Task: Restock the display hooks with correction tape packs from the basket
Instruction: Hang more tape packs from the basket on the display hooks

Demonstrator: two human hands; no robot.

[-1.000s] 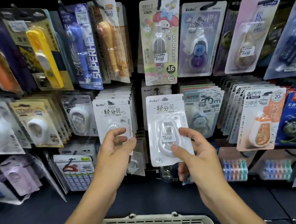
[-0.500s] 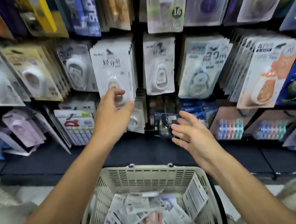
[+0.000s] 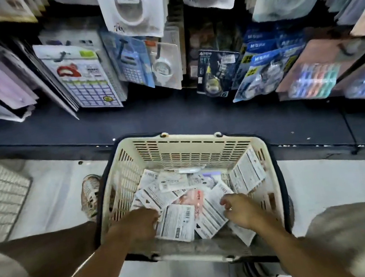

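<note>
Both hands have dropped from the hooks into the basket: left hand and right hand, fingers curled among packs; grip unclear.

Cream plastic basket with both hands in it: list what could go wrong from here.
1. The white card-backed packs lie jumbled and overlapping in the cream plastic slotted basket, so the left hand or right hand may lift the wrong pack or drag several.
2. One pack leans against the basket wall and could slide as the pile shifts.
</note>
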